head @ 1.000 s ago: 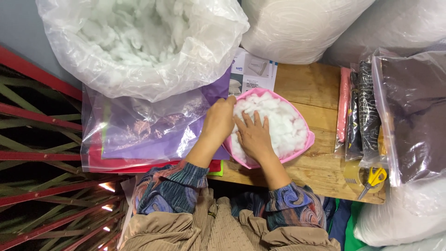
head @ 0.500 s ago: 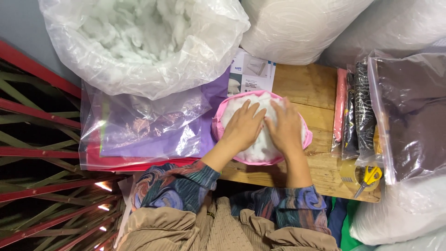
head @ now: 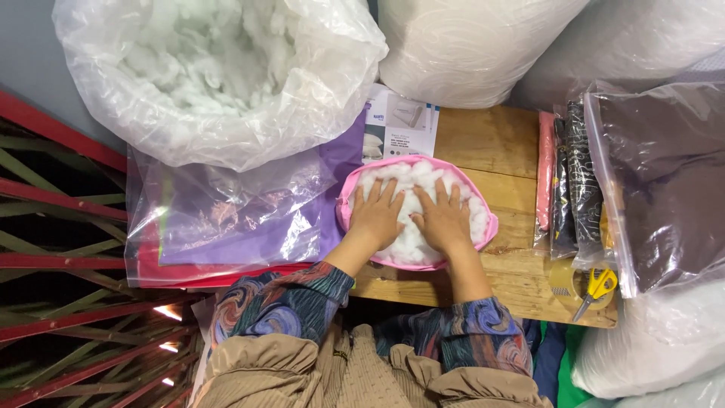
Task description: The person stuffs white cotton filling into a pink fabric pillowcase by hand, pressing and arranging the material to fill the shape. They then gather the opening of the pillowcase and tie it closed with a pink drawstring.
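Pressing white stuffing (head: 411, 242) into a pink cover (head: 489, 225) on the counter (head: 495, 140), both hands (head: 411, 219) lie flat, fingers spread; even pressure should avoid lumps.

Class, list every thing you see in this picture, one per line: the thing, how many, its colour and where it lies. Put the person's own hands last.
pink cover: one, pink, on the table, packed with stuffing
white stuffing: one heap, white, inside the pink cover
big stuffing bag: one, clear, white fill, top left
purple packs: a stack, purple and red in clear plastic, left of the cover
wooden table: one, brown, centre
leaflet: one, white, behind the cover
dark packs: several, black and pink, right
scissors: one, yellow handles, right front
left hand: flat on stuffing
right hand: flat on stuffing
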